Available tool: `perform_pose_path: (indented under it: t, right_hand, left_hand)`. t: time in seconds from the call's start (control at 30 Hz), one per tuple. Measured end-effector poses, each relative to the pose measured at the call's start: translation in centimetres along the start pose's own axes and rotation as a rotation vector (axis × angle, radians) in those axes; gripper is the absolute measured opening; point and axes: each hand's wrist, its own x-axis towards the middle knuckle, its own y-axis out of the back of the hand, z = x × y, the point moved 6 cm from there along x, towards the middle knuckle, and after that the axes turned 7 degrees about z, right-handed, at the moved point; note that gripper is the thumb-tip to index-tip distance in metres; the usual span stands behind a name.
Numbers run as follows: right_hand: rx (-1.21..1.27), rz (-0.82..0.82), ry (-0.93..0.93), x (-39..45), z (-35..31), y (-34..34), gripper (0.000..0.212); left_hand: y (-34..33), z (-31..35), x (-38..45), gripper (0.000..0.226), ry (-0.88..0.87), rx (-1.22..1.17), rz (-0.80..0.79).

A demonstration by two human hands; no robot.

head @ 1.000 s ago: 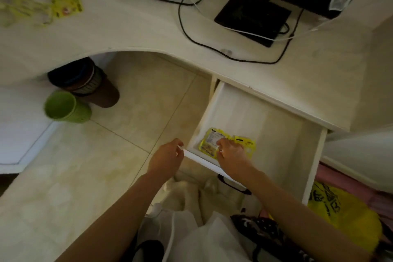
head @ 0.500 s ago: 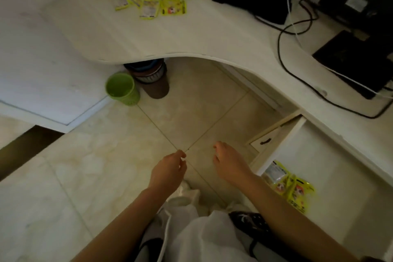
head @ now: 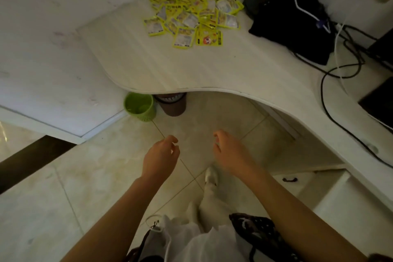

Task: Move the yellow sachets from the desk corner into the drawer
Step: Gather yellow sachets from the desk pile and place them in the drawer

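Observation:
A heap of yellow sachets (head: 192, 15) lies on the far corner of the pale curved desk (head: 212, 70). My left hand (head: 160, 156) and my right hand (head: 230, 151) hover side by side over the floor tiles, well short of the desk edge. Both hold nothing, with fingers loosely curled and apart. The open drawer (head: 348, 204) shows only as a pale corner at the lower right, and its contents are out of view.
A black bag (head: 293, 25) with cables lies right of the sachets. Black cords (head: 340, 112) trail over the desk's right arm. A green cup (head: 139, 106) and a brown bin (head: 172, 105) stand on the floor under the desk edge.
The view swung left from the drawer to the desk corner. My right hand left the sachets in the drawer and came out empty. Both hands now hang over the floor.

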Motion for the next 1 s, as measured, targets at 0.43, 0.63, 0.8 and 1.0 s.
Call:
perform_pose_path:
  t: [0.43,0.63,0.8,1.0]
  right_hand:
    - [-0.066,-0.010,0.147,18.4,-2.3,6.0,0.035]
    - [-0.089,-0.014,0.150,25.5,-2.7,8.8,0.036]
    - [-0.074,0.006,0.098,30.5,-2.6,9.9,0.037]
    - [-0.121,0.012,0.032,37.4,-2.9,10.1,0.038]
  left_hand:
    - [1.9,4.4,17.2,0.022,0.069,-0.115,0.084]
    - [2.3,5.3,23.9,0.020,0.086,-0.112,0.073]
    - [2.4,5.6,29.9,0.023,0.067,-0.109,0.054]
    - [3.2,5.4,37.8,0.028,0.015,-0.104,0.030]
